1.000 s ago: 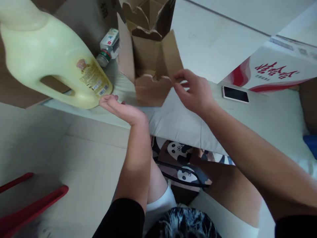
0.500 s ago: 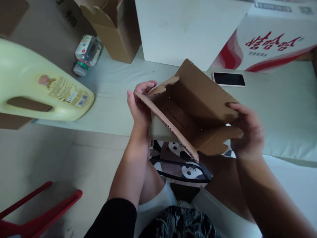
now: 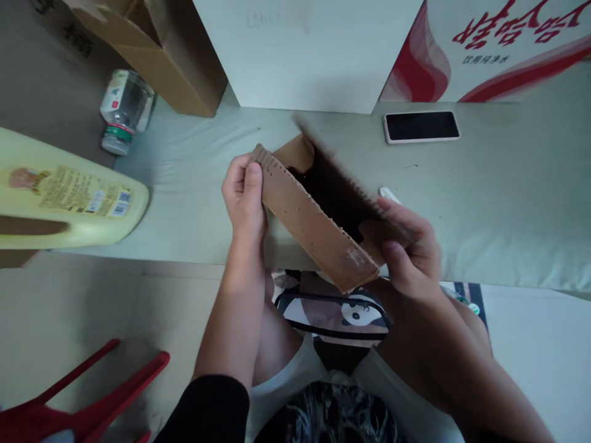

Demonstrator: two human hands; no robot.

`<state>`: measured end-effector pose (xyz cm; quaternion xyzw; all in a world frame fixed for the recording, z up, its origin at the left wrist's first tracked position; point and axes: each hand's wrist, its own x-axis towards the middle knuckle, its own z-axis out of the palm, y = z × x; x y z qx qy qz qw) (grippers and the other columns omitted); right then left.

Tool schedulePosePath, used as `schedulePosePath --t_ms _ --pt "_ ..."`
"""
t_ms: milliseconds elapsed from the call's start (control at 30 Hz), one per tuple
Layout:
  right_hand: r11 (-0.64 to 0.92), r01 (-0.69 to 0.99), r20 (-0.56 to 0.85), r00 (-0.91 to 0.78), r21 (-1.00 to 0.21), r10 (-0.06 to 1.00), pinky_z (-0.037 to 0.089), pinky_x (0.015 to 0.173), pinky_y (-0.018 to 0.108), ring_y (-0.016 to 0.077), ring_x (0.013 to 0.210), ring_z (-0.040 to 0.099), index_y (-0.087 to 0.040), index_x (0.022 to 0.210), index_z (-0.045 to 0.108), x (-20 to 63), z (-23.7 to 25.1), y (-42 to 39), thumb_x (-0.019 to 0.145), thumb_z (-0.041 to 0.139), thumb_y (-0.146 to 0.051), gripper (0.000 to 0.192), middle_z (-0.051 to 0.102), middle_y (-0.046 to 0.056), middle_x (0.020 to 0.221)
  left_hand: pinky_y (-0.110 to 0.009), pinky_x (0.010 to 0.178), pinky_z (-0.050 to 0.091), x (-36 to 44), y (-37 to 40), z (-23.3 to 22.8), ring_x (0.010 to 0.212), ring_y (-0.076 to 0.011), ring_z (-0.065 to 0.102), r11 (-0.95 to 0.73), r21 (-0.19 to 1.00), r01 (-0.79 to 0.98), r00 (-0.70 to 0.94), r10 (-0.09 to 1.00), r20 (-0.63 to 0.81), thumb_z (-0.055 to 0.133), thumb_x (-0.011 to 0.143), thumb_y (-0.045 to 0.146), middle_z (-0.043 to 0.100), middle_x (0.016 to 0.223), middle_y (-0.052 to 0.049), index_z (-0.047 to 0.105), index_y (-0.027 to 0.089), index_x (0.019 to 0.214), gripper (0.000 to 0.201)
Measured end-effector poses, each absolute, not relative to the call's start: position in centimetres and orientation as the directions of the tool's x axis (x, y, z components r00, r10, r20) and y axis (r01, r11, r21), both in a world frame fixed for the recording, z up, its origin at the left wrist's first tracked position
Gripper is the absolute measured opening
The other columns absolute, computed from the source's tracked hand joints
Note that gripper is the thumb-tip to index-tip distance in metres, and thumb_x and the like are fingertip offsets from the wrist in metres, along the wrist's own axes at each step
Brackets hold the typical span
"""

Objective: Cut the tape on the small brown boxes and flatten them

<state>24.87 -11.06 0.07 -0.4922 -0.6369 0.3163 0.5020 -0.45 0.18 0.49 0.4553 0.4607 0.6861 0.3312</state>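
Both hands grip a plain brown corrugated cardboard box (image 3: 318,224); left of it lies a pale yellow plastic jug (image 3: 69,200), beyond it a black-screened white-edged phone (image 3: 421,126).

Looks like somebody's home, probably a bedroom or spare room used for packing stuff. There's a bed (image 3: 508,209) with a pale sheet as the work surface, a phone (image 3: 421,126) lying on it, and a big yellow detergent jug (image 3: 69,197) next to a small plastic bottle (image 3: 122,111). Cardboard boxes (image 3: 152,49) and a red-and-white printed carton (image 3: 498,49) sit behind, tiled floor (image 3: 92,307) below, and a red plastic stool (image 3: 69,400) in the corner.
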Motion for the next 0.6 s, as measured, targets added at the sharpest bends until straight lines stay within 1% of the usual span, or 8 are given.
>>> schedulePosePath --t_ms 33,67,100,200,300,400,500,600 --pt "0.368 0.293 0.381 -0.014 -0.883 0.925 0.055 0.114 0.057 0.0334 0.137 0.065 -0.045 0.138 0.061 25.1 -0.1 -10.9 0.098 0.059 -0.052 0.041 0.067 0.002 0.149 -0.032 0.081 0.051 -0.3 0.4 0.5 0.082 -0.0175 0.065 -0.359 0.933 -0.033 -0.364 0.874 0.323 0.074 0.083 0.072 0.069 0.087 -0.003 0.075 0.023 0.087 0.050" --pt "0.413 0.277 0.422 -0.029 -0.868 0.906 0.055 0.114 0.057 0.0336 0.136 0.066 -0.042 0.132 0.067 25.2 -0.3 -10.8 0.097 0.060 -0.051 0.037 0.069 0.003 0.146 -0.031 0.083 0.052 -0.1 0.6 0.6 0.084 -0.0177 0.065 -0.364 0.931 -0.030 -0.360 0.873 0.330 0.074 0.083 0.072 0.071 0.089 -0.003 0.075 0.023 0.089 0.049" --pt "0.450 0.256 0.457 -0.035 -0.855 0.889 0.055 0.113 0.058 0.0339 0.135 0.066 -0.041 0.130 0.069 25.4 -0.5 -10.7 0.096 0.060 -0.051 0.036 0.069 0.003 0.145 -0.032 0.086 0.053 0.1 0.7 0.7 0.088 -0.0182 0.067 -0.367 0.930 -0.022 -0.351 0.874 0.337 0.074 0.083 0.072 0.072 0.093 -0.004 0.075 0.024 0.090 0.049" --pt "0.497 0.224 0.507 -0.018 -0.838 0.862 0.054 0.112 0.061 0.0362 0.133 0.067 -0.036 0.129 0.071 25.4 -0.9 -10.6 0.096 0.052 -0.061 0.045 0.071 0.007 0.141 -0.035 0.097 0.055 0.5 0.9 1.0 0.101 -0.0214 0.070 -0.363 0.932 -0.011 -0.338 0.879 0.338 0.076 0.079 0.075 0.075 0.103 -0.004 0.074 0.026 0.094 0.051" --pt "0.444 0.306 0.475 0.032 -0.842 0.880 0.053 0.112 0.065 0.0386 0.135 0.065 -0.033 0.116 0.074 25.2 -1.1 -10.9 0.096 0.047 -0.065 0.046 0.072 0.009 0.137 -0.040 0.105 0.055 0.7 0.9 1.2 0.110 -0.0247 0.071 -0.334 0.942 -0.023 -0.346 0.887 0.306 0.078 0.079 0.071 0.074 0.106 -0.005 0.073 0.026 0.092 0.047" --pt "0.401 0.333 0.446 0.068 -0.853 0.893 0.053 0.112 0.065 0.0383 0.137 0.064 -0.034 0.109 0.074 25.0 -1.1 -11.1 0.096 0.053 -0.061 0.037 0.071 0.008 0.137 -0.043 0.109 0.054 0.6 0.8 1.1 0.115 -0.0260 0.071 -0.289 0.956 -0.039 -0.364 0.896 0.256 0.079 0.085 0.060 0.074 0.106 -0.005 0.073 0.025 0.089 0.036" --pt "0.413 0.294 0.450 0.069 -0.862 0.890 0.053 0.111 0.063 0.0366 0.135 0.065 -0.035 0.109 0.073 24.9 -1.2 -11.2 0.097 0.054 -0.055 0.031 0.071 0.007 0.137 -0.043 0.112 0.053 0.4 0.8 1.3 0.119 -0.0260 0.071 -0.283 0.957 -0.059 -0.347 0.905 0.246 0.079 0.089 0.046 0.073 0.107 -0.005 0.073 0.023 0.088 0.024" --pt "0.427 0.258 0.458 0.071 -0.867 0.886 0.052 0.111 0.063 0.0357 0.132 0.067 -0.035 0.110 0.073 24.7 -1.2 -11.0 0.098 0.054 -0.051 0.028 0.072 0.006 0.136 -0.047 0.117 0.051 0.2 0.8 2.1 0.127 -0.0279 0.068 -0.269 0.961 -0.063 -0.326 0.916 0.235 0.081 0.088 0.031 0.072 0.108 -0.006 0.072 0.021 0.082 0.015"
